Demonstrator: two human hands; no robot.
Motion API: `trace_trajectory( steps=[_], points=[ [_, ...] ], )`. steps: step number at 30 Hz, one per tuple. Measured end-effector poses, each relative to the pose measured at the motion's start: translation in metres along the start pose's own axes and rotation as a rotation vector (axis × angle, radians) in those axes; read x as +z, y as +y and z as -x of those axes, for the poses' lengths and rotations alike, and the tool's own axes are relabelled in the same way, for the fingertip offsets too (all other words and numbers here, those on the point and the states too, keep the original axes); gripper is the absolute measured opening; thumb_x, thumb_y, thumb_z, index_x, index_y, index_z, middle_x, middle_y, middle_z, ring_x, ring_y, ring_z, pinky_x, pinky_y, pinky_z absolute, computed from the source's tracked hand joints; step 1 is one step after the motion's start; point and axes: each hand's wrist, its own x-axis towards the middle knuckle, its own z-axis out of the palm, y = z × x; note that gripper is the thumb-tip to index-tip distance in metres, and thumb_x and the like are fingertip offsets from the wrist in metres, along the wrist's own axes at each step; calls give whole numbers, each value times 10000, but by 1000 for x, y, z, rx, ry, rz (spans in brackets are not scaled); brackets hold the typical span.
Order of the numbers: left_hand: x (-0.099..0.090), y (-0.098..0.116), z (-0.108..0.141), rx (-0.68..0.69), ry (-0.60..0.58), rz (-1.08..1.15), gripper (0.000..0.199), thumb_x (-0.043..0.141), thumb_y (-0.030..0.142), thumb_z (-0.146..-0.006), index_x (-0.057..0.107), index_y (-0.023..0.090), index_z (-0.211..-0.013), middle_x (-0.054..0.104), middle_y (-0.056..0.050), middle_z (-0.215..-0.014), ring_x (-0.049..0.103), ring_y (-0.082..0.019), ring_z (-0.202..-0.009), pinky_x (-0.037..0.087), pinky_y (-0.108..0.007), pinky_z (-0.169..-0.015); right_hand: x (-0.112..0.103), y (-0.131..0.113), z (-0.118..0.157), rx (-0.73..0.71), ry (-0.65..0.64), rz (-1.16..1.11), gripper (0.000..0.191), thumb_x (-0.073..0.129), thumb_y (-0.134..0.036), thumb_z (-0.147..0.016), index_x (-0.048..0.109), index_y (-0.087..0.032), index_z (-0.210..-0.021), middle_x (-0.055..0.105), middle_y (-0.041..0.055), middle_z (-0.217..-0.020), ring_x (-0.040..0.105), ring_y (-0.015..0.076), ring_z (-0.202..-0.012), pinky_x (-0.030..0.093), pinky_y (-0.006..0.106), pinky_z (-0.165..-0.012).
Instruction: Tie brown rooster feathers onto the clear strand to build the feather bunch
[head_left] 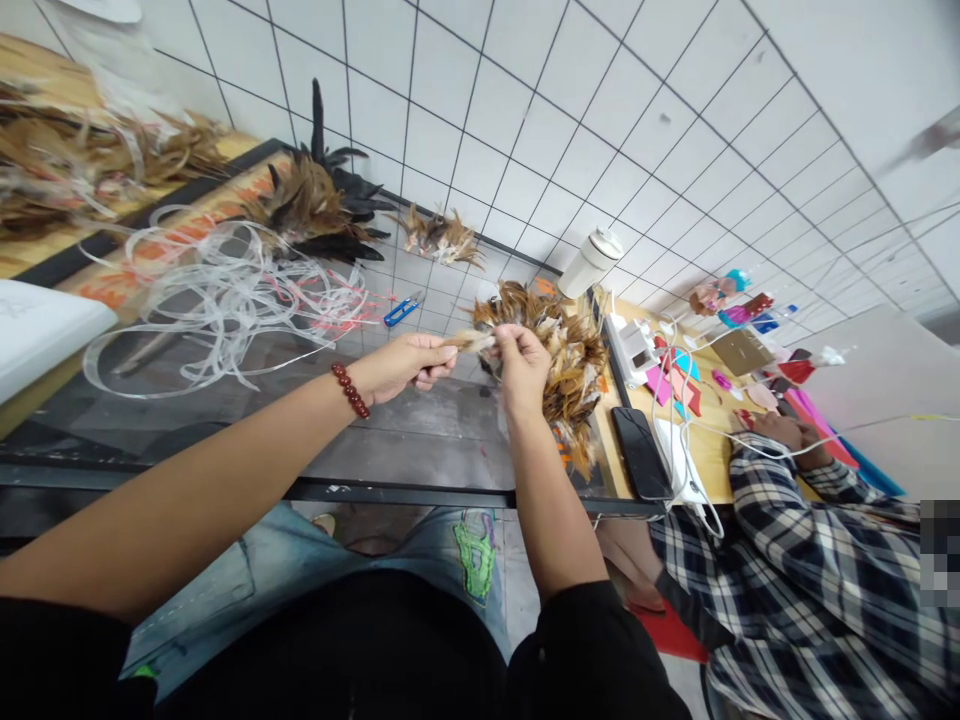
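Between my two hands a small brown-and-white feather (471, 343) is stretched sideways above the dark tabletop (405, 440). My left hand (416, 366), with a red bead bracelet (350, 390) at its wrist, pinches the brown end. At the pale end, the fingers of my right hand (521, 360) are closed in a pinch. Just beyond and beside my right hand spreads a large heap of brown feathers (574, 370). Blue thread snips (403, 309) lie on the table past my left hand.
A tangle of clear ribbon (225, 290) lies left, near a bunch of brown and black feathers (315, 200). A smaller feather clump (442, 238) is by the wall. Right are a white tumbler (591, 262), a phone (641, 452), cables and a co-worker in a plaid shirt (817, 560).
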Motion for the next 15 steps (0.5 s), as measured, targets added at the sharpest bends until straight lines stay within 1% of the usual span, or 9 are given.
trace_trajectory(
  steps=[2, 4, 5, 7, 9, 11, 12, 13, 15],
  points=[
    [-4, 1, -3, 100, 169, -21, 243, 735, 274, -713, 588, 115, -603, 444, 15, -512, 324, -34, -428, 238, -156, -400, -8, 1, -7, -7, 156, 3, 233, 634, -398, -781, 636, -166, -766, 552, -57, -571, 463, 72, -534, 384, 199, -560],
    [-10, 3, -7, 219, 373, -28, 216, 712, 255, -728, 597, 119, -605, 450, 20, -504, 344, -40, -430, 249, -162, -405, -16, 1, -13, 9, 222, 25, 245, 649, -404, -756, 635, -159, -764, 544, -62, -549, 448, 71, -514, 369, 197, -540],
    [-14, 4, -9, 273, 459, -21, 207, 702, 258, -736, 604, 124, -612, 450, 25, -502, 349, -44, -428, 251, -167, -405, -19, 1, -16, 18, 233, 34, 255, 656, -408, -746, 639, -155, -772, 546, -62, -546, 453, 73, -513, 370, 197, -538],
    [-19, 6, -11, 356, 560, -20, 188, 694, 275, -742, 628, 133, -639, 481, 25, -518, 381, -54, -442, 289, -181, -421, -22, 0, -17, 23, 230, 41, 271, 661, -418, -736, 646, -151, -777, 556, -57, -550, 474, 78, -521, 381, 199, -542],
    [-19, 8, -11, 469, 642, -126, 152, 727, 281, -709, 671, 141, -685, 587, -1, -596, 497, -85, -535, 404, -205, -513, -20, -3, -13, 27, 178, 54, 276, 659, -426, -736, 649, -151, -757, 561, -55, -549, 481, 80, -517, 390, 202, -540],
    [-13, 10, -7, 570, 668, -311, 159, 755, 297, -685, 716, 154, -745, 698, -37, -750, 614, -143, -733, 494, -250, -704, -14, -6, -7, 35, 61, 101, 274, 661, -429, -740, 656, -155, -732, 557, -56, -536, 479, 80, -506, 399, 206, -541],
    [-8, 10, -5, 588, 632, -396, 178, 747, 323, -699, 733, 163, -775, 728, -48, -826, 638, -173, -836, 501, -278, -799, -10, -8, -3, 32, -9, 132, 272, 662, -429, -744, 663, -158, -727, 555, -56, -530, 479, 81, -503, 405, 210, -546],
    [-3, 11, -3, 574, 569, -454, 200, 721, 355, -731, 745, 171, -806, 742, -55, -884, 646, -192, -907, 495, -303, -867, -5, -9, 1, 22, -76, 163, 268, 662, -428, -750, 672, -161, -726, 554, -56, -526, 482, 84, -504, 411, 213, -552],
    [7, 10, -1, 512, 378, -502, 249, 695, 410, -760, 756, 182, -838, 751, -61, -924, 651, -211, -975, 479, -328, -930, 3, -10, 8, -23, -172, 212, 257, 663, -423, -760, 689, -169, -729, 565, -49, -535, 496, 92, -521, 422, 222, -573]
  ],
)
